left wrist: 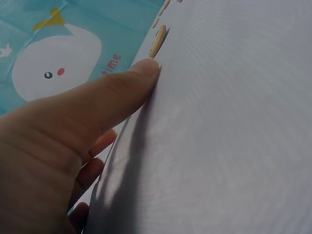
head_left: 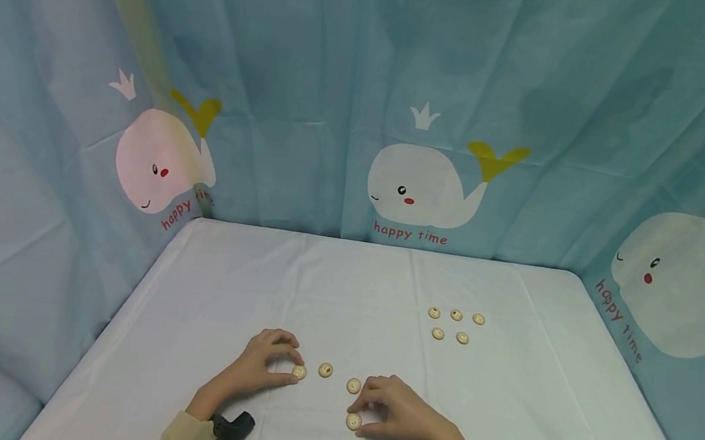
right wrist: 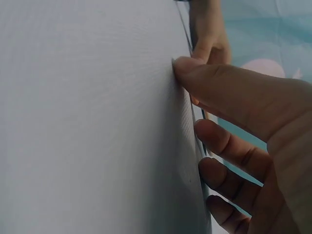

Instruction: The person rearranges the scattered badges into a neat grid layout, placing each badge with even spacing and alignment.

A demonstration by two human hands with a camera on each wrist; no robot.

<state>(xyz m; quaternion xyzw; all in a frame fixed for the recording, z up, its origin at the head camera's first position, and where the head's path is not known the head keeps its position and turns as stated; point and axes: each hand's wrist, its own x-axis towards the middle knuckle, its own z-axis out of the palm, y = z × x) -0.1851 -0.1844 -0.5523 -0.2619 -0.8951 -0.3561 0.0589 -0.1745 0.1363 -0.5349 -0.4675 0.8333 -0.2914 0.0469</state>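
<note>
On the white-covered table, my left hand (head_left: 265,362) pinches a round wooden button (head_left: 299,372) between thumb and forefinger at its edges. The left wrist view shows the thumb (left wrist: 112,92) low over the cloth with a button (left wrist: 158,41) just past its tip. My right hand (head_left: 396,410) holds another wooden button (head_left: 353,422) between thumb and forefinger, nearer the body. In the right wrist view the thumb (right wrist: 219,80) touches the cloth and hides that button. Between the hands lie two loose buttons, one (head_left: 325,370) beside the left fingertips and one (head_left: 353,385) just beyond the right fingers.
Farther back on the right, several more buttons lie in two rows, a back row (head_left: 457,315) and a front row (head_left: 438,333). A blue curtain (head_left: 305,168) with whale prints surrounds the table (head_left: 237,271). Black wrist devices (head_left: 233,426) sit at both wrists.
</note>
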